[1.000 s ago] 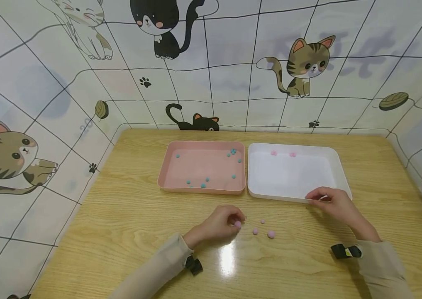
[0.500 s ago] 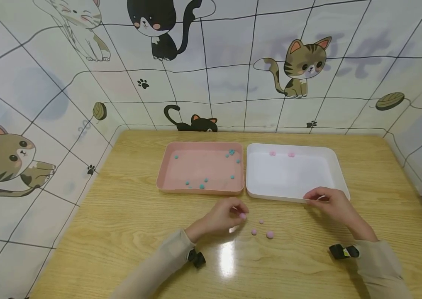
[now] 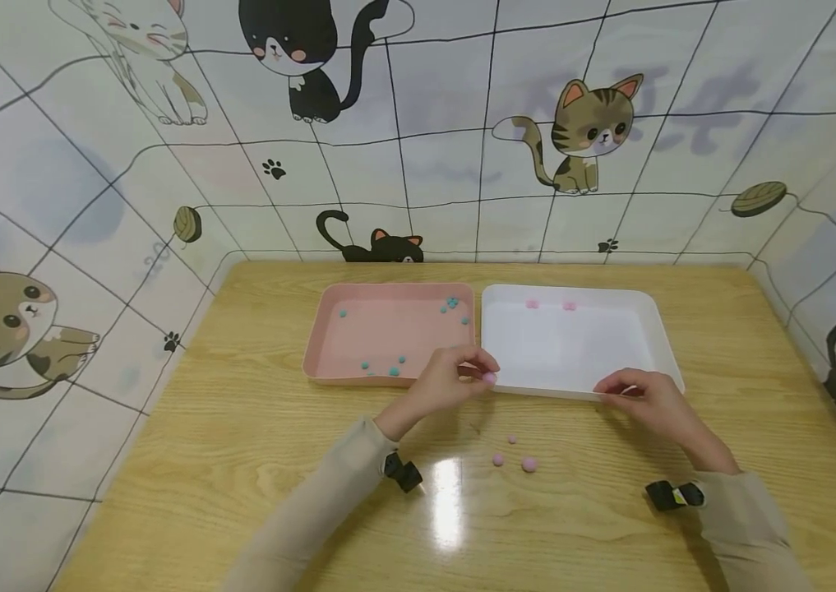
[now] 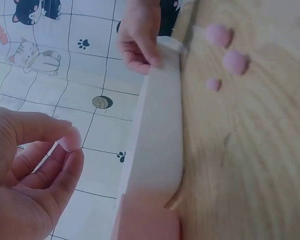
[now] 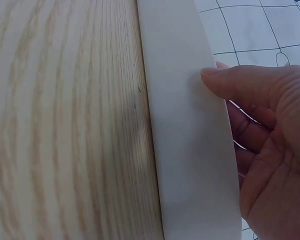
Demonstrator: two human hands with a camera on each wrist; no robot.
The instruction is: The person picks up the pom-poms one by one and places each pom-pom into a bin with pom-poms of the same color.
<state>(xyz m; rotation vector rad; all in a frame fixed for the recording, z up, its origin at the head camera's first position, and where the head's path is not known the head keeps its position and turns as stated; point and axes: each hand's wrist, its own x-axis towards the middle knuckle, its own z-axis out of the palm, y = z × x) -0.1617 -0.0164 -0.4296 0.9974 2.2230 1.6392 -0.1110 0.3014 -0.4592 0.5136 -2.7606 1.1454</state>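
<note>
My left hand [image 3: 447,382] pinches a small pink ball [image 4: 71,139] between thumb and fingertips, raised by the front rims where the two trays meet. The white tray [image 3: 573,353] holds two pink pieces [image 3: 532,304] along its back. My right hand [image 3: 647,407] grips the front wall of that tray near its right corner, thumb outside and fingers over the rim, as the right wrist view shows. On the table in front of the trays lie three loose pink balls [image 3: 529,464] of differing sizes.
A pink tray [image 3: 388,333] stands directly left of the white one, with several small teal pieces [image 3: 394,372] scattered in it. Both trays sit on a wooden table [image 3: 240,460]. Cat-patterned cloth [image 3: 447,164] hangs behind and at the sides.
The left hand has carried the pink ball forward and up from near the loose balls to the trays' front rims. The right hand keeps its hold; the head view has shifted slightly.
</note>
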